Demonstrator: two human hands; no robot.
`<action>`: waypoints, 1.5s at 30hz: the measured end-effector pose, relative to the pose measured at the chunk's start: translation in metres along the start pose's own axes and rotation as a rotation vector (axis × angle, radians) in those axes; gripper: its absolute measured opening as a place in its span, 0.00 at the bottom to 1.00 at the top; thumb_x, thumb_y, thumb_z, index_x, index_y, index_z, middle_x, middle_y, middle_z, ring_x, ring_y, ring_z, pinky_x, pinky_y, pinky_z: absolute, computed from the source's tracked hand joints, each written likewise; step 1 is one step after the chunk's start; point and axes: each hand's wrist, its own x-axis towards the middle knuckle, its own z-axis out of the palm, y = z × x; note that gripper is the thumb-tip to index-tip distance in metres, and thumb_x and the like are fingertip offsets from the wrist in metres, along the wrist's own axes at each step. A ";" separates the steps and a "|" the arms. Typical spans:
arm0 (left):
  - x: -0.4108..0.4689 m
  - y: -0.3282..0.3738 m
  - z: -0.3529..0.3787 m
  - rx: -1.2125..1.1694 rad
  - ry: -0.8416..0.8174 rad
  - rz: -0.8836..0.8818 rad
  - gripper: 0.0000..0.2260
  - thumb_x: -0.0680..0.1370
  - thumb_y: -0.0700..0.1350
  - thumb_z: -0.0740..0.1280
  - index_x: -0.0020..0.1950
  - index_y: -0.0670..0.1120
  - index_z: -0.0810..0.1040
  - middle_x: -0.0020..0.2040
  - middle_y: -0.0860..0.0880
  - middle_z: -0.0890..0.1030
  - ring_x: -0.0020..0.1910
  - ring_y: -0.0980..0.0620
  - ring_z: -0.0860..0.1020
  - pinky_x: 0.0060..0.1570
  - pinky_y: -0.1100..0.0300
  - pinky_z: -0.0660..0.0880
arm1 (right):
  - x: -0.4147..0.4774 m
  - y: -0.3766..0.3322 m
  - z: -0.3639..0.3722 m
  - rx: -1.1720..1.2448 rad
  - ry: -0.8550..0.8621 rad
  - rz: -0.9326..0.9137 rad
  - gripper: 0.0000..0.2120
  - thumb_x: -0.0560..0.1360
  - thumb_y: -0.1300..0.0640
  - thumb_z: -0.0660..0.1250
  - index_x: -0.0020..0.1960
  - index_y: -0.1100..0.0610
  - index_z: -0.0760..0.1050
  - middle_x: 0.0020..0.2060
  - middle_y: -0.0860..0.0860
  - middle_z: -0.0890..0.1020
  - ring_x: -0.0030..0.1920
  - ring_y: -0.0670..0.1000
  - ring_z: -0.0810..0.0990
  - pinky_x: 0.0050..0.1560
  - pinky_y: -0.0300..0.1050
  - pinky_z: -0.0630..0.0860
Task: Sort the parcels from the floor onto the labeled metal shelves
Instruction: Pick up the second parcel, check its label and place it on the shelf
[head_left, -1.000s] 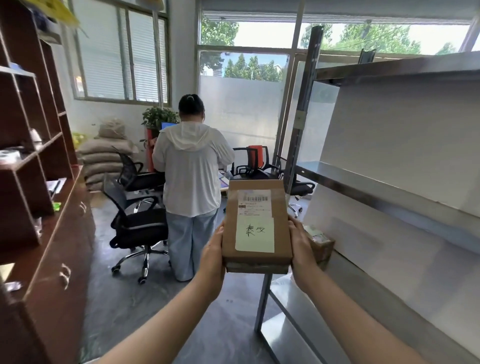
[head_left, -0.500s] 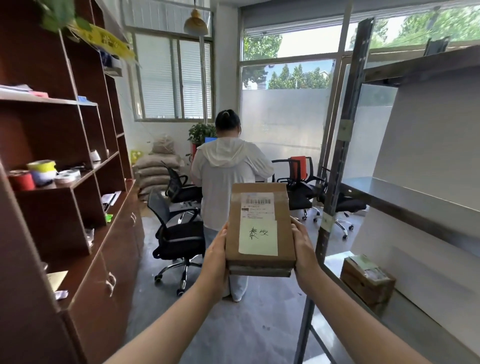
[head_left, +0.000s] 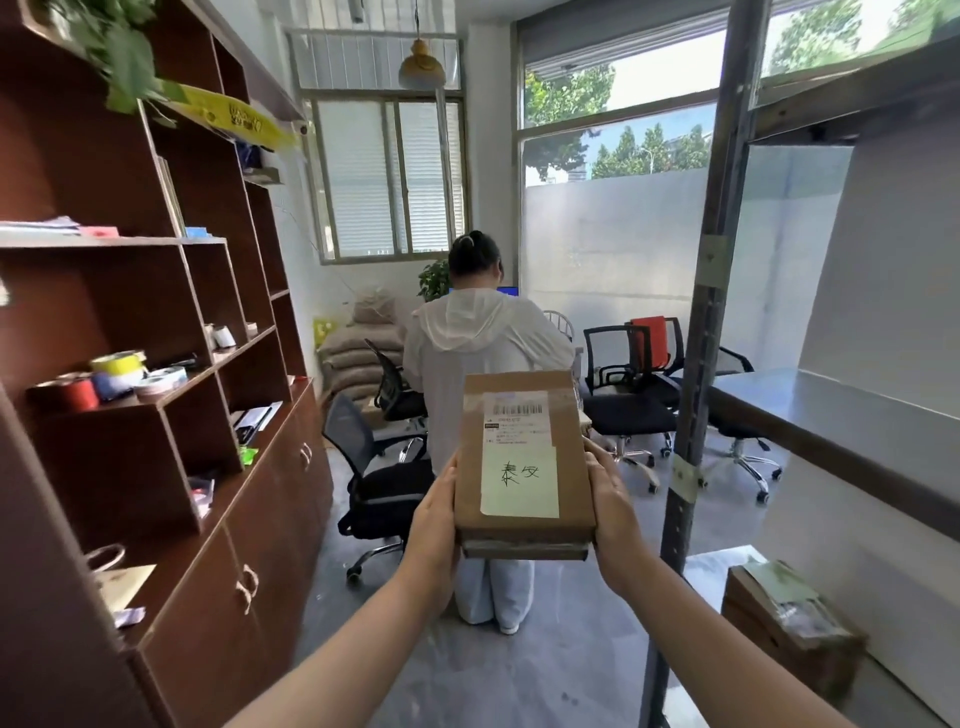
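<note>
I hold a flat brown cardboard parcel (head_left: 522, 462) at chest height in the middle of the view, its top bearing a barcode label and a pale green note with handwriting. My left hand (head_left: 434, 525) grips its left edge and my right hand (head_left: 613, 512) its right edge. The metal shelf unit (head_left: 831, 410) stands to my right, its upright post (head_left: 711, 312) just right of the parcel. A second brown parcel (head_left: 784, 629) lies on the lower shelf at the bottom right.
A person in a white hooded top (head_left: 485, 374) stands ahead with their back to me. Black office chairs (head_left: 379, 488) surround them. A dark wooden bookcase with cupboards (head_left: 171, 415) lines the left wall. Grey floor lies between.
The view has swung left and lifted, so the metal shelves slid toward the right edge and more bookcase shows. The parcel stays held in both hands in front of me.
</note>
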 end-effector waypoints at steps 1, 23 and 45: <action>0.002 -0.002 0.003 0.009 -0.002 -0.010 0.17 0.83 0.54 0.59 0.68 0.52 0.79 0.63 0.48 0.84 0.64 0.48 0.81 0.70 0.44 0.72 | 0.002 0.002 -0.004 0.004 -0.004 0.006 0.13 0.84 0.55 0.55 0.65 0.50 0.73 0.57 0.59 0.82 0.52 0.56 0.82 0.50 0.50 0.80; 0.093 -0.035 -0.008 -0.034 -0.114 -0.015 0.15 0.85 0.51 0.58 0.64 0.50 0.81 0.58 0.50 0.86 0.58 0.53 0.84 0.55 0.58 0.77 | 0.084 0.041 0.007 -0.097 0.078 0.064 0.12 0.84 0.52 0.56 0.62 0.45 0.75 0.56 0.56 0.83 0.57 0.59 0.82 0.58 0.59 0.79; 0.283 -0.041 -0.100 0.008 -0.263 -0.057 0.19 0.82 0.59 0.60 0.70 0.55 0.78 0.66 0.50 0.82 0.67 0.50 0.79 0.72 0.45 0.70 | 0.195 0.097 0.113 -0.136 0.262 -0.035 0.12 0.84 0.55 0.55 0.63 0.48 0.74 0.55 0.56 0.83 0.49 0.52 0.83 0.45 0.45 0.80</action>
